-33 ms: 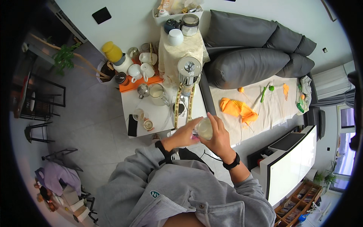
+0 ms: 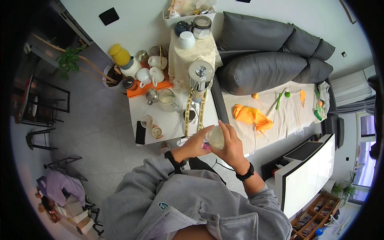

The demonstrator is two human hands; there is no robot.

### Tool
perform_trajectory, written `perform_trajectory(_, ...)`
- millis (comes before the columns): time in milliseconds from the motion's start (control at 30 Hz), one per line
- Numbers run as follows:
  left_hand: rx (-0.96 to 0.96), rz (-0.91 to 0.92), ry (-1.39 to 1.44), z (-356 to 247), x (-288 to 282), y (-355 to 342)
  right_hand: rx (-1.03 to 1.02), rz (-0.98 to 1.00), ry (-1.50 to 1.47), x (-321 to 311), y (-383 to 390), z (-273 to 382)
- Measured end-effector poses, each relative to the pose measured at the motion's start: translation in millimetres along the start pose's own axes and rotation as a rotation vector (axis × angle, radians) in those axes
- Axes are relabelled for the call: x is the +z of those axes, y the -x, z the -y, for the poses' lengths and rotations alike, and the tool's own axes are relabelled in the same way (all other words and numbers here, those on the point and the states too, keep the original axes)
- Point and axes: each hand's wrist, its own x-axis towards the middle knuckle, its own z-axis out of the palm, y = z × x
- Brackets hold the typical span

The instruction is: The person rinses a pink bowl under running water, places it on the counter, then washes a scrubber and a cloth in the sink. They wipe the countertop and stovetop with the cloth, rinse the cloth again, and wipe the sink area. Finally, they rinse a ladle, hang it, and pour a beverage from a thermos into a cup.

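Close in front of my body, both hands are wrapped round a clear glass (image 2: 216, 138) with a pale, cloudy content. My right hand (image 2: 232, 149) grips its right side, the fingers reaching along the far edge. From the other side my left hand (image 2: 194, 145) closes against the glass, its fingertips partly hidden. A small pink patch (image 2: 206, 146) shows low between the hands; what it belongs to is unclear. Beyond them on the white table (image 2: 168, 129) stand a glass pitcher of pale liquid (image 2: 167, 100), a smaller glass (image 2: 147, 121), and a round jar (image 2: 157, 132).
A silver appliance with a lit display (image 2: 201, 76) stands at the table's back right, a patterned strap (image 2: 188, 120) before it. White mugs (image 2: 156, 75) crowd the back left. A black phone (image 2: 140, 132) lies at the left edge. Orange knitting (image 2: 252, 117) rests on the sofa (image 2: 264, 72).
More of the glass's left side shows between my hands, which have barely moved. The surroundings have shifted very slightly in view.
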Motion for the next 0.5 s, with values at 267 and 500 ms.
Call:
perform_trajectory(267, -0.179, 0.053, 0.078, -38.2, -15.8, 20.2, -0.104, 0.078, -0.014, -22.5, 8.2, 60.6)
perform_trajectory(500, -0.03, -0.037, 0.003, -46.6, -39.7, 66.7, -0.118, 0.156, -0.016, -30.4, 14.1, 120.6)
